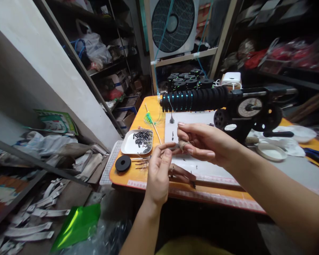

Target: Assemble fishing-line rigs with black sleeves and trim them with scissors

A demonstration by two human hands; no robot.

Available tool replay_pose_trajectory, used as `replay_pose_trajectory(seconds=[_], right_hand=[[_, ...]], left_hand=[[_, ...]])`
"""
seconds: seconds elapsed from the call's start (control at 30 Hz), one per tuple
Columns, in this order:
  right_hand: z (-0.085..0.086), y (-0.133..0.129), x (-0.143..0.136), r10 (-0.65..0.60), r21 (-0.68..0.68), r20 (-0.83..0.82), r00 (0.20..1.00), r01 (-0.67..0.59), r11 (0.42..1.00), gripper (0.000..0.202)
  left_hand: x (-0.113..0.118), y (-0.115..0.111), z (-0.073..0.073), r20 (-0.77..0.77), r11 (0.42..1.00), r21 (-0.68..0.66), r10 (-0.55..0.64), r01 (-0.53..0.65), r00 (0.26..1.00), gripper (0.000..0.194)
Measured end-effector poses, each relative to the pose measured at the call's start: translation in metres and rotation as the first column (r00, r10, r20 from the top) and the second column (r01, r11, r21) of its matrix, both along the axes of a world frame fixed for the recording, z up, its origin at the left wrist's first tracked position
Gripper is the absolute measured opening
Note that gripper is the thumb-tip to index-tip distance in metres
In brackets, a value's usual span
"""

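Note:
My left hand (161,173) is raised over the table's front edge, its thumb and index finger closed together; what they hold, if anything, is too small to make out. Just right of it, my right hand (198,141) has its fingers bent and pressed together, with a tan wrap on one finger. Whatever lies between those fingertips is too fine to see. Behind the hands, a dark weight (172,119) hangs from the end of a black ribbed roller (195,99) wound with blue line. Small black pieces (172,136) lie on the white board (170,125).
At the left are a white tray (127,144) of small black parts, a black spool (123,163) and a green-tufted stick (156,131). The geared machine (251,108) spans the back right, near a shallow white dish (271,152). Stacked black spools (187,83) stand behind.

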State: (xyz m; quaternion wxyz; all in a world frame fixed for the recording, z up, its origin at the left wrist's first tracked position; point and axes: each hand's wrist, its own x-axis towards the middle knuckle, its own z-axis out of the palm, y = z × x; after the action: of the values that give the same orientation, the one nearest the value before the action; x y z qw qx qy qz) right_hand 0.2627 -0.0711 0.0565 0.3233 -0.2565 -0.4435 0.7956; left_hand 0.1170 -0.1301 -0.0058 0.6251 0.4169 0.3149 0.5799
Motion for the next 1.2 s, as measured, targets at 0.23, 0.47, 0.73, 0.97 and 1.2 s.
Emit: replay_pose_trajectory(seconds=[0.23, 0.47, 0.73, 0.97, 1.2], right_hand=[[-0.005, -0.002, -0.002, -0.011, 0.009, 0.003, 1.000, 0.011, 1.000, 0.036], [-0.013, 0.000, -0.002, -0.014, -0.033, 0.011, 1.000, 0.014, 0.999, 0.034], [-0.012, 0.003, 0.001, -0.025, -0.042, 0.034, 0.999, 0.026, 0.999, 0.034], [-0.012, 0.001, 0.001, -0.048, 0.027, 0.082, 0.996, 0.046, 0.999, 0.034], [-0.013, 0.000, 0.014, -0.389, 0.380, 0.151, 0.909, 0.309, 0.872, 0.025]], left_hand=[[0.005, 0.009, 0.003, 0.030, 0.999, 0.004, -0.045, 0.045, 0.999, 0.019], [0.006, 0.003, 0.000, 0.101, 0.988, -0.067, -0.135, 0.142, 0.986, 0.026], [0.009, -0.019, -0.019, 0.266, 0.955, -0.191, -0.171, 0.226, 0.949, 0.026], [0.007, -0.021, -0.023, 0.335, 0.935, -0.186, -0.227, 0.301, 0.915, 0.026], [0.001, -0.025, -0.030, 0.154, 0.968, -0.221, -0.082, 0.116, 0.985, 0.018]])
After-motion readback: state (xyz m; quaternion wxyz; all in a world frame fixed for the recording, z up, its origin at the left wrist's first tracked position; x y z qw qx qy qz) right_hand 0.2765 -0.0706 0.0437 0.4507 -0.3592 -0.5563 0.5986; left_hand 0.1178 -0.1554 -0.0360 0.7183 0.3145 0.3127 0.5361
